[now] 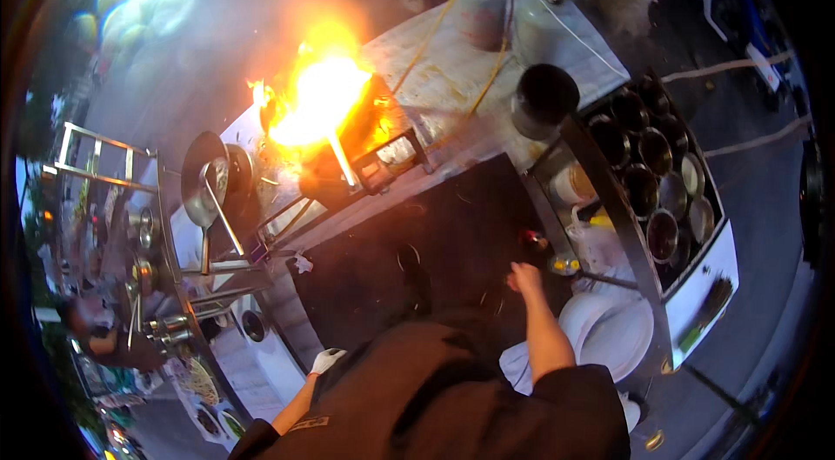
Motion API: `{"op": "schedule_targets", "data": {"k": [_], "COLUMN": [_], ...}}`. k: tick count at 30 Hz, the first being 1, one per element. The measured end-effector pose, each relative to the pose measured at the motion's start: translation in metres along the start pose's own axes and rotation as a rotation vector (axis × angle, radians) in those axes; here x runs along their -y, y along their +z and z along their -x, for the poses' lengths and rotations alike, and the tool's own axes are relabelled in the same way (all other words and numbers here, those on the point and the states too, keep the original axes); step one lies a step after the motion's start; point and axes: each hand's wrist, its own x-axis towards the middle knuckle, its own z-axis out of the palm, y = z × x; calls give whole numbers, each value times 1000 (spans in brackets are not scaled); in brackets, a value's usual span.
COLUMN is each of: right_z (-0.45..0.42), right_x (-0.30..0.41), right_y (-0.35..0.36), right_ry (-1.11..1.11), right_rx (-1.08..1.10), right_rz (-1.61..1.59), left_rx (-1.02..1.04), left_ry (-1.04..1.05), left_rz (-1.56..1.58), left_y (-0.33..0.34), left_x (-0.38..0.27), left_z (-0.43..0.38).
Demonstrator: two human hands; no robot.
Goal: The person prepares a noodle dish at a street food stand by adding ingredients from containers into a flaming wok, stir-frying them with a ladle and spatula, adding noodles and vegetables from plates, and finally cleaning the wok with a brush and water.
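Note:
My left hand (327,361), in a white glove, hangs low beside my dark clothing, with no object seen in it. Bare and with bent fingers, my right hand (524,278) is held out over the dark floor mat; whether it holds anything is unclear. Tall bright flames (326,91) rise from the stove ahead and hide most of it, and a pale handle (342,160) sticks out from the fire towards me. Left of the fire, a wok (194,183) rests tilted on the worktop, with a long-handled metal ladle (223,215) lying across it.
Two gas cylinders (481,13) with hoses stand beyond the stove. A dark pot (545,101) is at its right. The right-hand rack holds several round seasoning containers (654,151). A white tub (607,333) stands below my right arm. Another person (107,342) is at the far left.

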Motion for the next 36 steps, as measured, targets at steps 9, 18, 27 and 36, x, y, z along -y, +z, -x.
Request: {"op": "schedule_targets", "data": {"k": [9,18,27,36], "right_z": [-155,-335,-294,-120], "right_x": [242,193,203,116], "right_y": [269,285,295,289], "right_ry": [-76,-126,-247,-332], "right_rx": [243,275,215,425], "right_rz": [194,414,632,1104], "left_rx": [-377,-219,-177,-297], "left_ry": [-301,-557,-874,-746], "left_rz": [940,292,676,1075], "left_y": [-28,129,235,190], "left_x": [55,53,21,99], "left_z": [52,168,204,151]}}
